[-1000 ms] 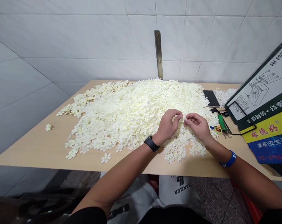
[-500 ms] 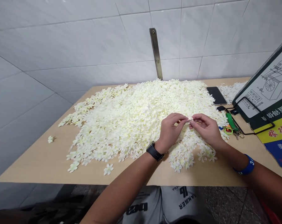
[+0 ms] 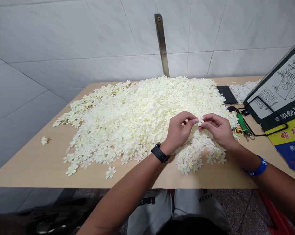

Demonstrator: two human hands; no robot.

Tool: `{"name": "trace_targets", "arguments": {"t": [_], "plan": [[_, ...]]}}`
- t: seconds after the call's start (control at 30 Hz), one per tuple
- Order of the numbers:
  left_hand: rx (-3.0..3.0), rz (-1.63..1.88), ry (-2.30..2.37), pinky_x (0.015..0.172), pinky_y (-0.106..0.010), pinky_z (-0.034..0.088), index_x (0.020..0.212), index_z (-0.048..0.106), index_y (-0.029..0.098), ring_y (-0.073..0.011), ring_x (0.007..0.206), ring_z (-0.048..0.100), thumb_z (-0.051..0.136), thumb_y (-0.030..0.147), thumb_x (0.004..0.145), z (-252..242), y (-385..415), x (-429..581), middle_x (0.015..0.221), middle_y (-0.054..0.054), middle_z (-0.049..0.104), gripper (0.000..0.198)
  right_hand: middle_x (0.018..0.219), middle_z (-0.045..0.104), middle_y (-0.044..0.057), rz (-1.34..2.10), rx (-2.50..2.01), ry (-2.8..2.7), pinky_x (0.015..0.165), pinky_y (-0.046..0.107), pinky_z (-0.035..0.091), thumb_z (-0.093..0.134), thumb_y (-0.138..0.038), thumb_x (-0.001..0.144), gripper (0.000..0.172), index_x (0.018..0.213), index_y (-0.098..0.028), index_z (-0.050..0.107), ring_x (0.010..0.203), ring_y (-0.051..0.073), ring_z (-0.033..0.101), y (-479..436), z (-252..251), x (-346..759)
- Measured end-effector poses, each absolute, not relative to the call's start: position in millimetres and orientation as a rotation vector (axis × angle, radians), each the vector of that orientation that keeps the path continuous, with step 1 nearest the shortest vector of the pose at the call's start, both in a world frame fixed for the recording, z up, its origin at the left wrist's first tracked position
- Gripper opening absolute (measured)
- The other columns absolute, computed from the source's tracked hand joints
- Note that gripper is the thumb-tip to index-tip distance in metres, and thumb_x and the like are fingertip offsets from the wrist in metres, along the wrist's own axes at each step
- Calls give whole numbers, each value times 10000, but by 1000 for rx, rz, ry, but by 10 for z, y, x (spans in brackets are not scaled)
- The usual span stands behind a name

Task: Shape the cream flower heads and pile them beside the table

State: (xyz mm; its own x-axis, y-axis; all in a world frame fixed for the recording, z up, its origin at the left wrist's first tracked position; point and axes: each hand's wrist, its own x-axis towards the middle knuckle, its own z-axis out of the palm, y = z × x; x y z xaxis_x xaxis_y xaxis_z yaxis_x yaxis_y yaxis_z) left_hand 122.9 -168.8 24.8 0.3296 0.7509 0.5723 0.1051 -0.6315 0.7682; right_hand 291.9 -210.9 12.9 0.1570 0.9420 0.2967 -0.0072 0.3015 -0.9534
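Observation:
A small white artificial flower (image 3: 200,121) is pinched between my two hands, above the right part of a large flower pile (image 3: 142,114). My left hand (image 3: 182,128), with a black watch at the wrist, grips it from the left with thumb and forefinger. From the other side my right hand (image 3: 217,128) holds it between thumb and fingertips; a blue band circles that forearm. The fingertips partly cover the flower. Below the hands, a smaller cluster of loose flowers (image 3: 190,163) spreads on the tan tabletop (image 3: 142,179).
A phone (image 3: 227,94) lies at the back right beside a heap of small white pieces (image 3: 243,91). Keys with a green holder (image 3: 241,122) are near my right hand. A printed box (image 3: 279,98) leans at the right. Single flowers (image 3: 110,172) lie near the front edge.
The view has tipped slightly downward. Between my fingertips the flower now shows its petals more plainly; my hands remain close together at the same place over the pile.

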Motion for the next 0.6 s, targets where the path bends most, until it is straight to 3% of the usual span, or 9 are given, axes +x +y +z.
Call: {"name": "trace_targets", "arguments": {"t": [0.37, 0.6], "plan": [[1834, 1255, 688, 701, -257, 509, 801, 704, 206, -133, 822, 654, 694, 268, 917, 227, -1639, 1226, 857, -13, 737, 132, 638, 712, -9, 905, -1020, -1206, 595, 307, 624, 894, -473, 687, 344, 820, -211, 715, 561, 159, 706, -2099, 139, 2941], [1844, 1220, 667, 691, -259, 490, 846, 653, 199, -138, 841, 620, 648, 291, 937, 247, -1633, 1212, 897, -27, 700, 129, 638, 703, -10, 909, -1025, -1246, 603, 286, 604, 844, -441, 759, 293, 844, -209, 686, 567, 143, 691, -2099, 154, 2958]]}}
